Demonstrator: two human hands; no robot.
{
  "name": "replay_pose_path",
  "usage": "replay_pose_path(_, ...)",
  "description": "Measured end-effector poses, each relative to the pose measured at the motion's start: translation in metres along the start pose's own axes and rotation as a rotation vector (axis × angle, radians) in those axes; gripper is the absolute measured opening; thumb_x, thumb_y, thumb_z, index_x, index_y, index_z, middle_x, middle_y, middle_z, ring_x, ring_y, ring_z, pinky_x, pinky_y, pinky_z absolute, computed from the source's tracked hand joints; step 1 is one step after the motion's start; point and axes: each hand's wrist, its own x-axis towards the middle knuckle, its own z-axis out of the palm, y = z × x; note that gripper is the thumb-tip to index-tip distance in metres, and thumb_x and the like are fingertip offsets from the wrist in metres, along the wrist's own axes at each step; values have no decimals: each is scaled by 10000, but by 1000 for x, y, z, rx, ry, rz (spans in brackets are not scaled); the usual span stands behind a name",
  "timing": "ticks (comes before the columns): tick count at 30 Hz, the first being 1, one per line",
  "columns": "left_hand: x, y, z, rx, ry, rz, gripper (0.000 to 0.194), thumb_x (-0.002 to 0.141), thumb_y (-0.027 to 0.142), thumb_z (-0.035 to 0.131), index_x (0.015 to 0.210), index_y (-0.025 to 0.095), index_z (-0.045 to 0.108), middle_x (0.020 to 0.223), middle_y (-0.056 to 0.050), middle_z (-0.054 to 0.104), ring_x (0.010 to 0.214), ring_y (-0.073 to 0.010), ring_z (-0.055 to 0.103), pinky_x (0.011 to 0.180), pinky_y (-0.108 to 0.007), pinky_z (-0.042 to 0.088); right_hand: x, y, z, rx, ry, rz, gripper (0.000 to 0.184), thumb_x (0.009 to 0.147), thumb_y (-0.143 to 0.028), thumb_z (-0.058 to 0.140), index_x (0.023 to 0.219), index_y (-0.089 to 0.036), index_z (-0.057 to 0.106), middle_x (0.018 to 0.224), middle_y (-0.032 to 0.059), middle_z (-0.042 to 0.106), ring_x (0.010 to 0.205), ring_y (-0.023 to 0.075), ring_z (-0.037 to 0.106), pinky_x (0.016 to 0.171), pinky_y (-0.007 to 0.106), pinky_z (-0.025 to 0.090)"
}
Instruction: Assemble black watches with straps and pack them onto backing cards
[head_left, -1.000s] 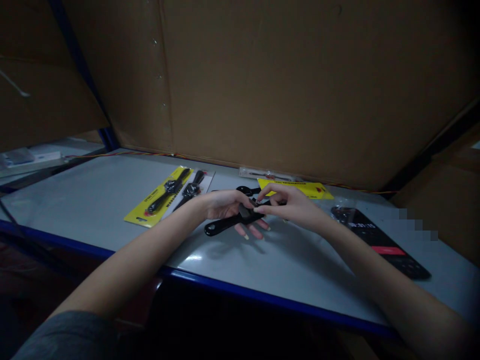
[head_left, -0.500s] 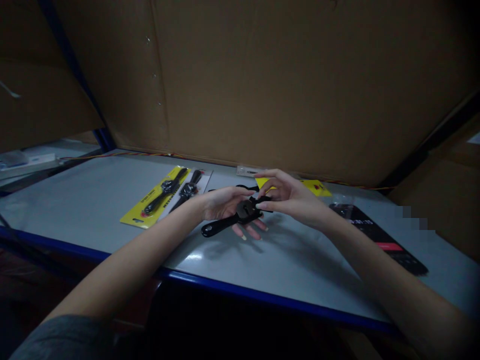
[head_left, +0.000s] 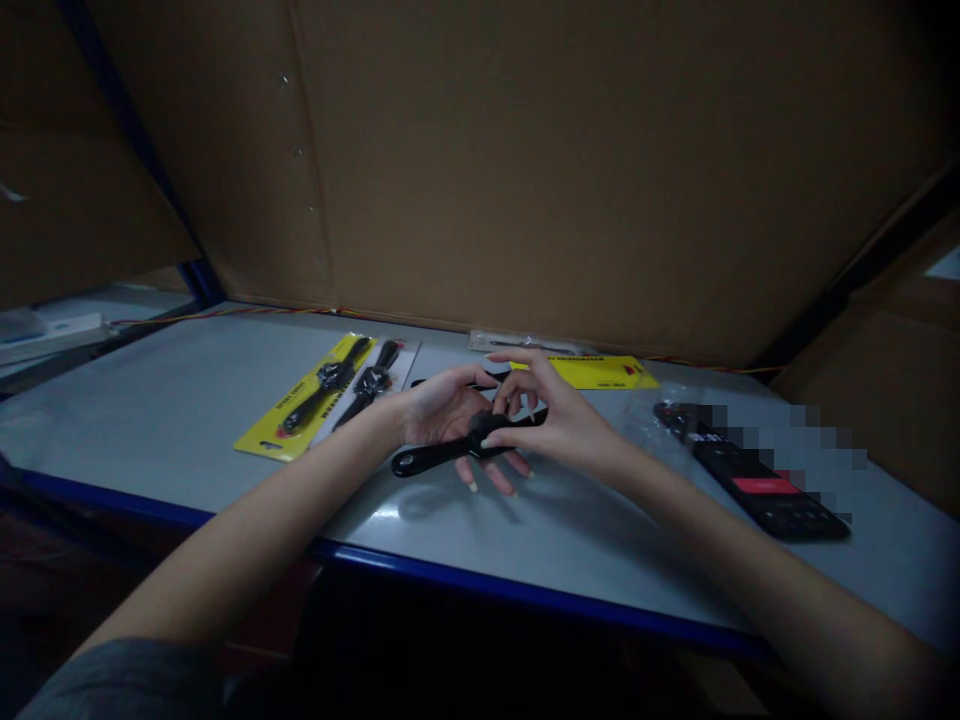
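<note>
A black spokeshave (head_left: 429,458) with two handles lies across my left hand (head_left: 441,408), which is palm up under its middle. The fingers of that hand stretch out beneath the tool and the thumb is above it. My right hand (head_left: 551,412) pinches at the middle of the spokeshave with thumb and fingertips, partly hiding the blade area and the far handle. Whether a small part is also between those fingertips, I cannot make out. Behind my hands another dark object (head_left: 491,382) shows in part on the table.
Two carded spokeshaves, a yellow pack (head_left: 264,432) and a whitish pack (head_left: 405,362), lie on the grey table (head_left: 187,400) to the left. Behind is a yellow card (head_left: 592,373). Clear plastic (head_left: 660,420) and a phone (head_left: 795,510) lie right. A cardboard wall (head_left: 525,180) stands behind.
My right hand has moved left and slightly down, over the middle of the spokeshave. The tool has tilted, so its round dark face shows less. The view has shifted slightly.
</note>
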Motion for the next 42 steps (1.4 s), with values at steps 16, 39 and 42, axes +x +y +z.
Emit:
replay_pose_path(16, -5, -4, -5, -7, 249, 57, 417, 748, 268, 581, 1099, 45, 547, 1162, -193, 591, 909, -255, 644, 536, -237, 524, 13, 50, -36, -206, 39, 77, 242, 799, -368, 558, 942, -186, 631, 935, 64, 616, 835, 190, 556, 727, 323, 408)
replay_pose_path(39, -21, 5, 8, 146, 23, -139, 400, 660, 162, 678, 1053, 119, 617, 989, -126, 673, 788, -261, 676, 503, -289, 558, 19, 88, -16, -436, -119, 54, 85, 747, -217, 596, 825, -183, 602, 746, 22, 566, 688, 149, 514, 606, 257, 366)
replay_pose_path(42, -21, 6, 9, 139, 42, -140, 400, 637, 161, 693, 1029, 108, 631, 967, -137, 676, 767, -267, 675, 497, -304, 556, 18, 86, -17, -542, -84, 1, 79, 753, -148, 542, 793, -188, 598, 784, 43, 591, 744, 165, 531, 650, 272, 373)
